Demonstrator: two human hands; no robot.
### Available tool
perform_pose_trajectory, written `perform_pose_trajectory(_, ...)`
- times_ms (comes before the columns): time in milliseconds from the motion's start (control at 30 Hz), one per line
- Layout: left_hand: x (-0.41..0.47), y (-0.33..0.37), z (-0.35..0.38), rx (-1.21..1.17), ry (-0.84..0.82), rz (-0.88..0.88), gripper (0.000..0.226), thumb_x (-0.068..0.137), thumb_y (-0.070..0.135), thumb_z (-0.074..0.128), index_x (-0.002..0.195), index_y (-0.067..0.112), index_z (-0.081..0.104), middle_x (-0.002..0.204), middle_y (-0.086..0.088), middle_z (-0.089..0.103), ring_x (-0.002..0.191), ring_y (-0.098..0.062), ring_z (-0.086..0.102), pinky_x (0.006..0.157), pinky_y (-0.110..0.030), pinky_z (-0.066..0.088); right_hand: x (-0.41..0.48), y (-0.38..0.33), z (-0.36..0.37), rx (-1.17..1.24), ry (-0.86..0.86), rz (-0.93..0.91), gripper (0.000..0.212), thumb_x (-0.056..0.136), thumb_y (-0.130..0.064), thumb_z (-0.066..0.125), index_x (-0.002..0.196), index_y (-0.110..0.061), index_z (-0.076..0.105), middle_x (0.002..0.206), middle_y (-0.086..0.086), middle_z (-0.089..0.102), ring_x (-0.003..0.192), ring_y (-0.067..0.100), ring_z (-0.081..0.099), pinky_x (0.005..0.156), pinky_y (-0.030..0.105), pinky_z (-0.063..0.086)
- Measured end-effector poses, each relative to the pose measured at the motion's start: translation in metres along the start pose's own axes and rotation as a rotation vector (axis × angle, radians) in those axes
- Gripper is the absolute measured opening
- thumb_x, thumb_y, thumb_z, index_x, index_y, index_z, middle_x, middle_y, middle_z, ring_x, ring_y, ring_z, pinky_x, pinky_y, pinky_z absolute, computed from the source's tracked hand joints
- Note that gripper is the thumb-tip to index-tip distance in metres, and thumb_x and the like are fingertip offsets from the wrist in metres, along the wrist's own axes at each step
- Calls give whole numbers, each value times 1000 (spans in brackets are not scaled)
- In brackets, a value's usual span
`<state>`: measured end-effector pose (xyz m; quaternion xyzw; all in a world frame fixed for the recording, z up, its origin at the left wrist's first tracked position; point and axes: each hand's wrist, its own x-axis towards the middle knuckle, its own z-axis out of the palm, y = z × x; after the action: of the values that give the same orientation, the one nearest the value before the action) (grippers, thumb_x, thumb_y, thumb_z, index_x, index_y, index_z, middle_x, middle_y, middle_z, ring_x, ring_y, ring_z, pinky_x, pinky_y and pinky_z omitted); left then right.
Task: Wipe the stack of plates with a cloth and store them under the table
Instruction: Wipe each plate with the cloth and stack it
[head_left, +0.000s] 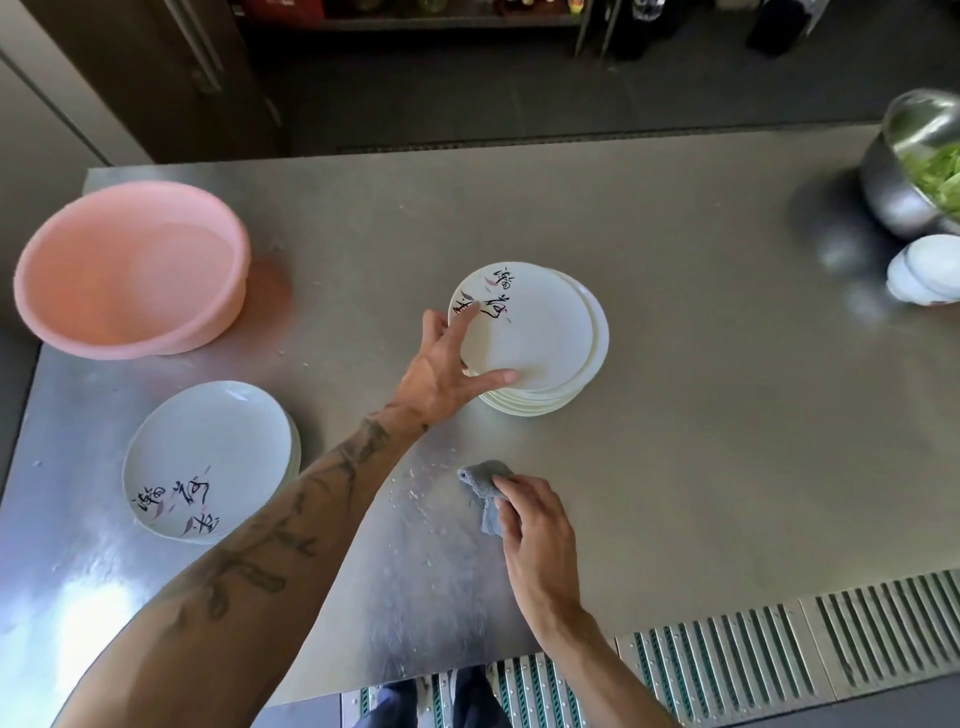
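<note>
Left hand (441, 374), fingers spread wide, rests on the near-left rim of the mid-table stack (545, 397); right hand (535, 525), nearer the front edge, clutches the cloth (483, 478).

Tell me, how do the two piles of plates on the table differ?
The middle pile is taller and uneven; the near-left pile is lower and neater. The left hand touches the middle pile; nothing touches the near-left pile. Both are white plates with black brush writing.
</note>
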<state>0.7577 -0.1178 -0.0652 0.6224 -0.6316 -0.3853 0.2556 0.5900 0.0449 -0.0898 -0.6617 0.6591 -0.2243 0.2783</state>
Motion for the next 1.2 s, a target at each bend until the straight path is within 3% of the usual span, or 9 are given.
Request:
perform_pose_trajectory(133, -1, 0, 6, 146, -6, 23, 118, 76, 73, 69, 164, 25, 8, 127, -2, 29, 107, -25, 48, 94, -50, 53, -1, 3, 2, -6, 3, -15, 29, 98, -11, 64, 126, -18, 71, 121, -6, 66, 108, 12, 60, 97, 18, 46)
perform_pose_trajectory(300, -3, 7, 3, 244, -5, 76, 104, 92, 66, 56, 165, 21, -2, 122, -9, 35, 110, -28, 46, 98, -52, 51, -1, 5, 4, -1, 7, -30, 29, 98, -9, 63, 125, -17, 71, 120, -7, 66, 106, 11, 60, 96, 12, 42)
perform_pose_trajectory(367, -17, 3, -5, 229, 17, 99, 96, 94, 67, 47, 165, 22, -1, 121, -10, 40, 108, -29, 48, 103, -50, 47, 0, 4, 6, 12, 9, -36, 29, 97, -9, 64, 124, -17, 71, 118, -7, 66, 106, 12, 61, 96, 16, 45)
perform_pose_trajectory(433, -38, -10, -22, 273, 77, 81, 86, 96, 66, 40, 164, 21, 15, 123, -11, 46, 111, -30, 50, 107, -47, 44, 2, 2, 8, 38, 12, -44, 28, 97, -8, 64, 122, -18, 72, 117, -8, 66, 104, 13, 62, 94, 23, 49)
perform_pose_trajectory(533, -76, -46, -62, 454, 250, 72, 55, 102, 41, 57, 147, 8, 52, 124, -17, 55, 109, -39, 54, 96, -52, 46, 5, -4, 15, 79, 11, -82, 29, 97, -9, 63, 122, -20, 71, 116, -11, 64, 105, 11, 63, 93, 25, 51)
perform_pose_trajectory(600, -104, -75, -94, 547, 328, 7, 46, 96, 27, 69, 137, 6, 61, 125, -19, 57, 109, -43, 56, 89, -50, 45, 7, -8, 19, 98, 14, -94, 29, 97, -8, 64, 122, -20, 71, 115, -12, 64, 104, 10, 64, 92, 27, 52)
perform_pose_trajectory(800, -161, -133, -170, 640, 263, -401, 74, 89, 33, 79, 148, 3, 47, 144, -25, 47, 127, -47, 47, 101, -56, 41, 15, -22, 28, 101, 22, -110, 30, 96, -7, 65, 122, -22, 71, 112, -11, 64, 100, 11, 65, 88, 30, 54)
perform_pose_trajectory(933, -158, -144, -191, 628, 244, -437, 78, 82, 24, 86, 145, -3, 48, 135, -29, 48, 118, -49, 51, 92, -56, 45, 16, -27, 31, 83, 3, -118, 32, 96, -7, 65, 122, -23, 71, 110, -10, 64, 98, 13, 65, 86, 32, 54)
perform_pose_trajectory(1200, -141, -154, -206, 489, 241, -541, 78, 70, 28, 95, 132, 5, 53, 123, -23, 50, 112, -41, 50, 94, -46, 40, 12, -33, 34, 65, -4, -118, 32, 95, -3, 65, 121, -19, 72, 110, -8, 64, 98, 15, 65, 86, 37, 56)
